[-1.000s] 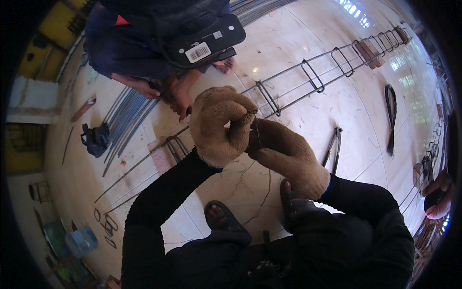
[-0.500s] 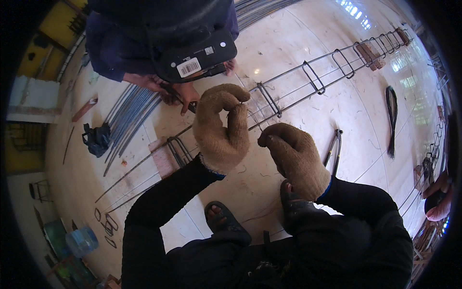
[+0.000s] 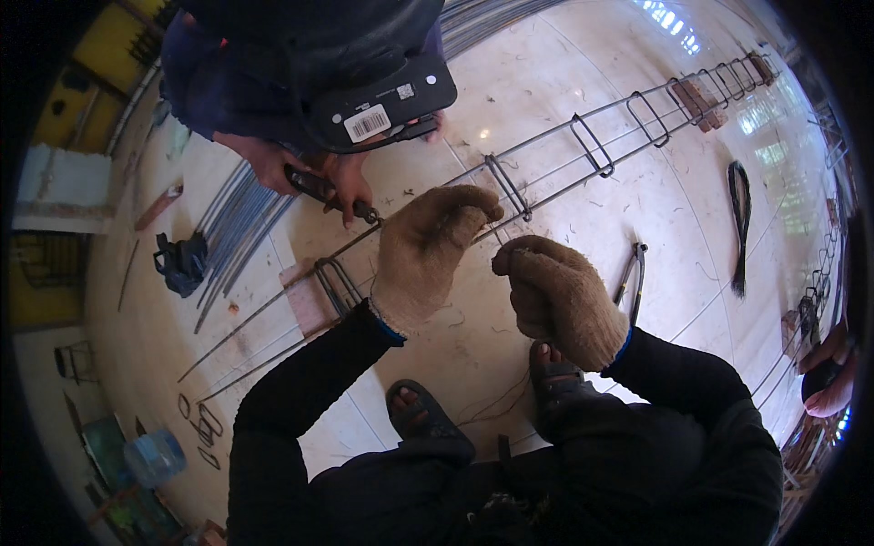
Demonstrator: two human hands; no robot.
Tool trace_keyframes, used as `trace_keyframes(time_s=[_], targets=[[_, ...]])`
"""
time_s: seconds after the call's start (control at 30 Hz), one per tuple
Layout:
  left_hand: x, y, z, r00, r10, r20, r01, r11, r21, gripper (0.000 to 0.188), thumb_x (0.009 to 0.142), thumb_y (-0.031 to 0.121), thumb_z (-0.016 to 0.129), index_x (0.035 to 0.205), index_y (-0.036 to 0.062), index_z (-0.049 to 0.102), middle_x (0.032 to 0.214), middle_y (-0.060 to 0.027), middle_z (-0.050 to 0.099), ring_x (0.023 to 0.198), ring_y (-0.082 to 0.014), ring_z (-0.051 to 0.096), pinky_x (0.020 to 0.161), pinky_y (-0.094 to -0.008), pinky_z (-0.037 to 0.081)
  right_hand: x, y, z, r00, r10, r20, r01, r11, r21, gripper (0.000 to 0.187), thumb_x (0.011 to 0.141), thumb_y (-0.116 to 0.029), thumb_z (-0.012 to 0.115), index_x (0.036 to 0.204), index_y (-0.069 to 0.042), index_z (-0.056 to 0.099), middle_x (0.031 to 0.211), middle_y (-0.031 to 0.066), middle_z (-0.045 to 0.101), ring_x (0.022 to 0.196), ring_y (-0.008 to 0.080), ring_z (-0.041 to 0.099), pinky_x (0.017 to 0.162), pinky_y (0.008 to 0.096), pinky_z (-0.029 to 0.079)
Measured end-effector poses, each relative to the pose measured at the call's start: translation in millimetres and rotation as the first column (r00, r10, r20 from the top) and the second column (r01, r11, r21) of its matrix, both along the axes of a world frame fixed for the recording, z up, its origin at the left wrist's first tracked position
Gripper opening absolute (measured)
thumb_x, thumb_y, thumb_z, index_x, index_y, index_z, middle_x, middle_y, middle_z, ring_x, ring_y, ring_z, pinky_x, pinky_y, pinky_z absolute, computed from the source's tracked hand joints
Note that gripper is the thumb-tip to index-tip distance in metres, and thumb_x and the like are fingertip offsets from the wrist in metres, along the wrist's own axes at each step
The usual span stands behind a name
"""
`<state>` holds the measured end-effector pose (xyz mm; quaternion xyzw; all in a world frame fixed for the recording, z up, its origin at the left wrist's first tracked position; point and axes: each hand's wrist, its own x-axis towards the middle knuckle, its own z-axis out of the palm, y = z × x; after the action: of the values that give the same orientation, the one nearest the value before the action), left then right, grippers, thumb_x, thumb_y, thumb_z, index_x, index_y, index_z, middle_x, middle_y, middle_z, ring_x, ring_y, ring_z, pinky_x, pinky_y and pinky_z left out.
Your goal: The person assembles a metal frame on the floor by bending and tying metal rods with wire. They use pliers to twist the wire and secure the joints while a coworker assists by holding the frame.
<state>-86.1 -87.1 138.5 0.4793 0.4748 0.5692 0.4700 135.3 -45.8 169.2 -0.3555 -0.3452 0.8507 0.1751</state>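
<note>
My left hand (image 3: 432,259), in a tan knit glove, is closed with thumb and fingertips pinched together over the steel rebar cage (image 3: 557,185). What it pinches is too small to make out. Just to the right, my right hand (image 3: 566,296), gloved alike, pinches a thin tie wire (image 3: 499,237) that rises from its fingertips toward the cage. A pair of rectangular stirrups (image 3: 508,188) stands across the long bars just beyond my fingers. Across the cage, a co-worker's hands (image 3: 341,182) hold dark-handled pliers (image 3: 314,184) near the bar, beside my left hand.
Long-handled pincers (image 3: 633,278) lie on the tiles at my right, with a coil of black wire (image 3: 740,227) farther off. Bricks (image 3: 699,105) prop up the cage. Loose bars (image 3: 241,232), a black plastic bag (image 3: 182,262) and loose stirrups (image 3: 208,428) lie to the left.
My left hand has tilted over to the right, its fingertips lower and nearer the stirrups. My right hand has barely moved. The co-worker's pliers now show more fully beside the bar.
</note>
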Motion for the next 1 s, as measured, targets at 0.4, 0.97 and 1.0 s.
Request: trace_keyframes(time_s=[0.4, 0.97, 1.0], targets=[[4.2, -4.7, -1.0, 0.478, -0.027, 0.878, 0.216, 0.972, -0.088, 0.03, 0.12, 0.035, 0.051, 0.101, 0.0126, 0.058, 0.082, -0.0029, 0.051, 0.091, -0.0216, 0.059, 0.115, -0.0495, 0.048, -9.4, 3.3, -39.7, 0.923, -0.186, 0.337, -0.257, 0.352, 0.9, 0.02, 0.106, -0.016, 0.067, 0.123, -0.008, 0.075, 0.101, 0.0176, 0.081, 0.084, 0.0358, 0.079, 0.076, 0.0447, 0.063], [13.9, -22.7, -34.9, 0.448, 0.221, 0.867, 0.27, 0.891, -0.366, 0.034, 0.106, 0.028, 0.05, 0.076, 0.0194, 0.038, 0.067, 0.0006, 0.034, 0.062, -0.019, 0.041, 0.083, -0.0412, 0.047, -17.3, -13.3, -21.1, 0.723, 0.544, 0.426, -0.616, 0.227, 0.754, 0.014, 0.101, -0.012, 0.071, 0.107, -0.001, 0.078, 0.096, 0.0194, 0.076, 0.087, 0.0404, 0.073, 0.081, 0.0466, 0.06], [4.2, -33.9, -39.6, 0.3, 0.249, 0.921, 0.384, 0.852, -0.355, 0.033, 0.107, 0.029, 0.05, 0.077, 0.0193, 0.039, 0.068, 0.0003, 0.036, 0.065, -0.0189, 0.043, 0.084, -0.0412, 0.047, -13.7, -1.4, -19.9, 0.758, 0.594, 0.269, -0.52, 0.302, 0.799, 0.014, 0.102, -0.011, 0.071, 0.106, 0.001, 0.077, 0.095, 0.0194, 0.076, 0.087, 0.0404, 0.074, 0.081, 0.046, 0.06]])
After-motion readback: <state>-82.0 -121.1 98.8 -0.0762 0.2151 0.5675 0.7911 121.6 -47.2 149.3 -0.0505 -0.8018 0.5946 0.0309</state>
